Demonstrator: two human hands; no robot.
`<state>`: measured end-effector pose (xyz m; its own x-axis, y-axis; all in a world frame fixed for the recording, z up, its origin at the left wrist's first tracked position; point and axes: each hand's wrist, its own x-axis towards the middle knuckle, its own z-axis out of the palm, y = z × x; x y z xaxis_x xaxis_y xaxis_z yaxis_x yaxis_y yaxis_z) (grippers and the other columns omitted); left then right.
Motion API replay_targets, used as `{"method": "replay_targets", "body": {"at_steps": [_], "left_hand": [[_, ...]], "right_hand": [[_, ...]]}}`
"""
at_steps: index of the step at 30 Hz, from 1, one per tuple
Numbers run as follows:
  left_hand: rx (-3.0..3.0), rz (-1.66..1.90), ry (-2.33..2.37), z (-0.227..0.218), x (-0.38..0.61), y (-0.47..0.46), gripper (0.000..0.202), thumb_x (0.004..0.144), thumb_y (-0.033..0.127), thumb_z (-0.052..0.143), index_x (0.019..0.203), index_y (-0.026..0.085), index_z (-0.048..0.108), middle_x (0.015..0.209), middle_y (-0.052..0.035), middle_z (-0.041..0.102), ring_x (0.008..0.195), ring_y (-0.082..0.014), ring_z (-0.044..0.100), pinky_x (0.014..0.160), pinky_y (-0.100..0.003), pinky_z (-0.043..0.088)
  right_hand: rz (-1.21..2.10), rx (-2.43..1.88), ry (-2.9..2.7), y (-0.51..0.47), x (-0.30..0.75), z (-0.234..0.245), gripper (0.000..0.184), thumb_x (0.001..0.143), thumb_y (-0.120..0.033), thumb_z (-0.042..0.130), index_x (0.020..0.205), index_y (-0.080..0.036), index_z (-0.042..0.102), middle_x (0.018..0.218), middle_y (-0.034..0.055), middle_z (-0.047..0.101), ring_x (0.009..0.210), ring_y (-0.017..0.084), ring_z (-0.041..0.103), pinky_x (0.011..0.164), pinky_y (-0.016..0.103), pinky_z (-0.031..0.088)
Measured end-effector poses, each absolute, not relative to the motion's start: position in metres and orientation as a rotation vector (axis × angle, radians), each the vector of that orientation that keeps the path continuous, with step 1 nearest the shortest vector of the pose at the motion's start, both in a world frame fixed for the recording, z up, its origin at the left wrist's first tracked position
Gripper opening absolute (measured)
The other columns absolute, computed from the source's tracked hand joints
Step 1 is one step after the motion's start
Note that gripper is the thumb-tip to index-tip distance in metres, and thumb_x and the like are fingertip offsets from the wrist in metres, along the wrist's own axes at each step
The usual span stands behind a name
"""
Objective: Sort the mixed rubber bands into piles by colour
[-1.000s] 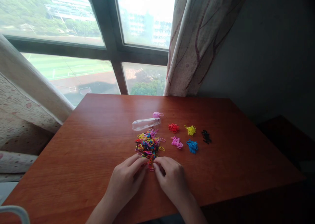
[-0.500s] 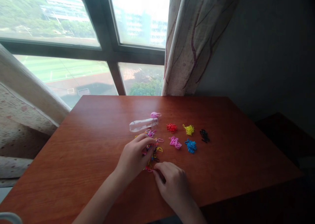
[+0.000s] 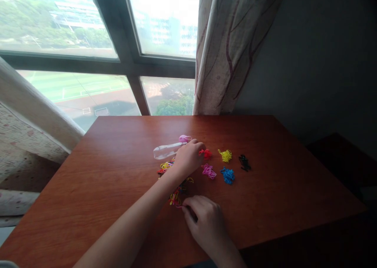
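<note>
My left hand reaches over to the small pile of red rubber bands. Its fingers are pinched together at the pile's left edge, with red showing at the tips. Below, my right hand rests on the table, thumb and forefinger closed on a pink rubber band at the near edge of the mixed heap of coloured rubber bands. The left forearm hides part of that heap. A clear plastic bottle-shaped container lies behind it, partly covered by the left hand.
Sorted piles of yellow bands, black bands, pink bands and blue bands sit right of the heap. A pink cap lies behind the container. The wooden table meets a window and curtain.
My left hand has moved from the mixed heap, away and to the right, to the red pile. My right hand stays by the heap's near edge. The view has shifted slightly.
</note>
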<state>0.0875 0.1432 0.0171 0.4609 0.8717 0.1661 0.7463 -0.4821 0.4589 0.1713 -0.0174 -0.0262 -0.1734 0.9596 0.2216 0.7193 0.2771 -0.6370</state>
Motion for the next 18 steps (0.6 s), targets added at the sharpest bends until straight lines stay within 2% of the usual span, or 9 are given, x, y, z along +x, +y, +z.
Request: {"method": "replay_targets", "body": {"at_steps": [12, 18], "left_hand": [[2.416, 0.644, 1.291, 0.032, 0.044, 0.109, 0.019, 0.087, 0.021, 0.058, 0.103, 0.023, 0.067, 0.104, -0.0053, 0.066, 0.086, -0.0189, 0.066, 0.074, -0.029, 0.051], [2.233, 0.799, 1.316, 0.022, 0.003, 0.066, 0.016, 0.090, 0.021, 0.053, 0.098, 0.023, 0.067, 0.098, -0.0023, 0.068, 0.080, -0.0142, 0.065, 0.069, -0.023, 0.050]], "right_hand": [[0.504, -1.498, -1.966, -0.017, 0.172, -0.024, 0.014, 0.085, -0.011, 0.057, 0.079, -0.023, 0.062, 0.074, -0.0017, 0.065, 0.070, 0.014, 0.060, 0.064, 0.024, 0.036], [0.569, -1.507, -1.929, -0.018, 0.171, -0.023, 0.013, 0.088, -0.014, 0.054, 0.085, -0.023, 0.063, 0.077, -0.0007, 0.066, 0.072, 0.015, 0.061, 0.066, 0.024, 0.036]]}}
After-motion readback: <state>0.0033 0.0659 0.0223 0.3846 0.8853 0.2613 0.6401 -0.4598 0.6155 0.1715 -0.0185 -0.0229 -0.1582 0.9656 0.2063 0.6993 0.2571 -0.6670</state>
